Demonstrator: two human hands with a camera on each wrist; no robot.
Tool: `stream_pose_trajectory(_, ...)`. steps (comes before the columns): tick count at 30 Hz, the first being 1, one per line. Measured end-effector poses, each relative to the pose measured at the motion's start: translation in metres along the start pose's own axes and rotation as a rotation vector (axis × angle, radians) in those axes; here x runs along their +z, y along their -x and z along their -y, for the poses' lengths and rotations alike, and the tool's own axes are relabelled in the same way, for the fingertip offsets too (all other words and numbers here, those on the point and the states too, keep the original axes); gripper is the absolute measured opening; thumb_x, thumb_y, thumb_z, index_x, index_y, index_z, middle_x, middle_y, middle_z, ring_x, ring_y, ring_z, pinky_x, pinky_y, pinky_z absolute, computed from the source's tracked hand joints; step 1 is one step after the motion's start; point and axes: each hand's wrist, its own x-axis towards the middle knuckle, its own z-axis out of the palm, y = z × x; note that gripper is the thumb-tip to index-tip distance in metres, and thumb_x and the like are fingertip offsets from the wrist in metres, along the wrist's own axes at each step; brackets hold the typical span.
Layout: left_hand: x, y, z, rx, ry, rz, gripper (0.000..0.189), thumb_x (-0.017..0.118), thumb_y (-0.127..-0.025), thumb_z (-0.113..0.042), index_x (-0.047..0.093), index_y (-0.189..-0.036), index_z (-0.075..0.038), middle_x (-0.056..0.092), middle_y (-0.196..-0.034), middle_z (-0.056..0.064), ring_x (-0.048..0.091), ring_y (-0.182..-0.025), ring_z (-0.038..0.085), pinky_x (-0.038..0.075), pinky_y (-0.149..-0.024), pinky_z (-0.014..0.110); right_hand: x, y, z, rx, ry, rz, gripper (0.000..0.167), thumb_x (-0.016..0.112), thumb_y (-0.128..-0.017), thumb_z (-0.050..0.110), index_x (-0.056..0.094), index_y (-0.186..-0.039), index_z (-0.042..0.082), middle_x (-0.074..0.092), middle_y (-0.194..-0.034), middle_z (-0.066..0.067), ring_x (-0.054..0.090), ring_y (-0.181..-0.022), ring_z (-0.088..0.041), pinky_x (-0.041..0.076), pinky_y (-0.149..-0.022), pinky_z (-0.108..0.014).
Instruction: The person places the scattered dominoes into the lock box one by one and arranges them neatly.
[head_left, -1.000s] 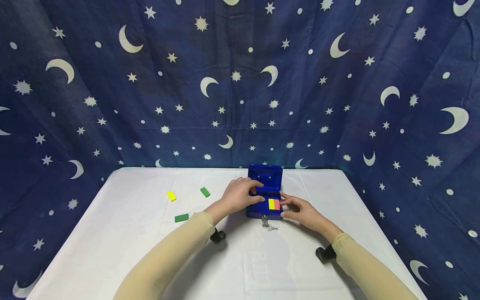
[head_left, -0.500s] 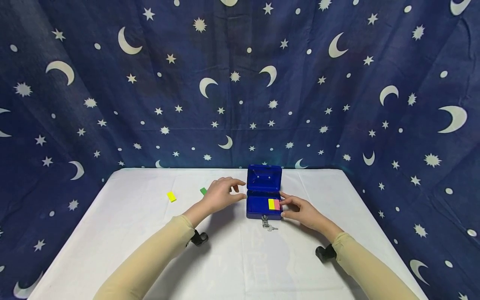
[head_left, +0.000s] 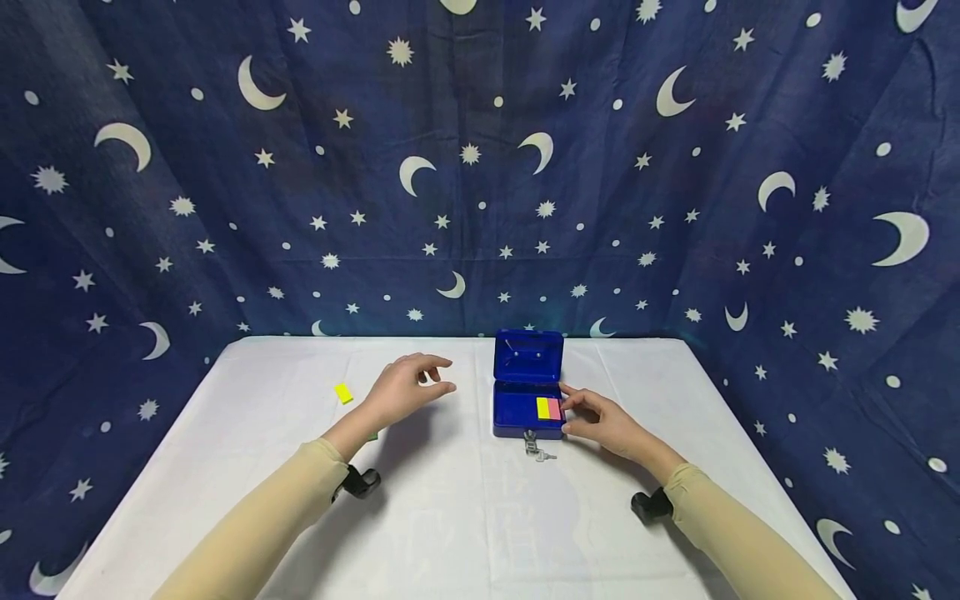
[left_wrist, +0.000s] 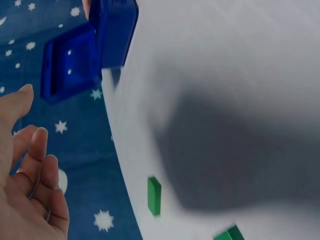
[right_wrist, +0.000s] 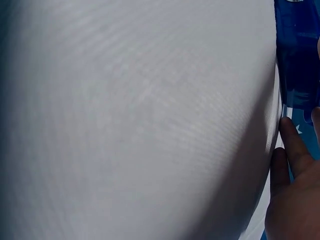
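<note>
Left hand (head_left: 396, 392) hovers, thumb and fingers apart, holding nothing; right hand (head_left: 606, 427), fingers spread, touches the right side of a blue box (head_left: 512, 432). Outside it, a yellow block (head_left: 343, 393) lies left of the left hand, the nearer one, its long axis slanting far-left to near-right.

A blue box (head_left: 516, 405) stands with its lid raised, its right wall against the fingertips of the right hand (head_left: 611, 427). Inside, just left of them, a yellow block (head_left: 542, 408) and a pink block (head_left: 554, 408) lie side by side, touching, the pink one nearer. Well left of the fingers of the left hand (head_left: 397, 389) rests a loose yellow block (head_left: 343, 393); a green block (head_left: 372, 437) peeks out behind them by the wrist, and a second green block (left_wrist: 154, 196) lies closer to them
</note>
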Motion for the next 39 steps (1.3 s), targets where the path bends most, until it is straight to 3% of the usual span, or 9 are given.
stream_pose_trajectory(9, -0.024, 0.017, 0.027, -0.098, 0.033, -0.022, 0.045, 0.078, -0.09, -0.04, 0.071, -0.129, -0.02, 0.065, -0.095, -0.008, 0.058, -0.092, 0.019, 0.046, -0.08, 0.037, 0.0, 0.0, -0.001, -0.006, 0.009, -0.004, 0.027, 0.078, -0.093, 0.017, 0.064, -0.115, 0.01, 0.037, -0.162, -0.01, 0.031, -0.148, -0.039, 0.023, -0.118, -0.056)
stream_pose_trajectory(20, -0.044, 0.038, 0.062, -0.176, -0.035, -0.046, 0.048, 0.076, -0.093, -0.039, 0.068, -0.133, -0.015, 0.067, -0.1, 0.0, 0.057, -0.093, 0.022, 0.045, -0.078, 0.039, 0.002, 0.001, -0.004, 0.014, 0.027, -0.002, 0.032, 0.077, -0.094, 0.019, 0.064, -0.12, 0.006, 0.035, -0.163, -0.007, 0.028, -0.15, -0.036, 0.022, -0.119, -0.053)
stream_pose_trajectory(30, -0.061, 0.049, 0.091, -0.207, -0.095, -0.068, 0.051, 0.074, -0.094, -0.04, 0.066, -0.135, -0.011, 0.068, -0.105, 0.006, 0.058, -0.095, 0.025, 0.045, -0.079, 0.043, 0.001, 0.001, -0.003, 0.01, 0.021, 0.005, 0.033, 0.076, -0.094, 0.019, 0.063, -0.121, 0.006, 0.034, -0.163, -0.008, 0.027, -0.151, -0.036, 0.022, -0.119, -0.054)
stream_pose_trajectory(39, -0.069, 0.056, 0.102, -0.216, -0.15, -0.119, 0.052, 0.074, -0.094, -0.039, 0.065, -0.136, -0.009, 0.068, -0.111, 0.013, 0.059, -0.1, 0.033, 0.044, -0.085, 0.051, 0.002, 0.0, -0.002, -0.004, 0.025, 0.007, 0.032, 0.076, -0.094, 0.018, 0.063, -0.121, 0.005, 0.035, -0.163, -0.01, 0.028, -0.15, -0.037, 0.022, -0.118, -0.054)
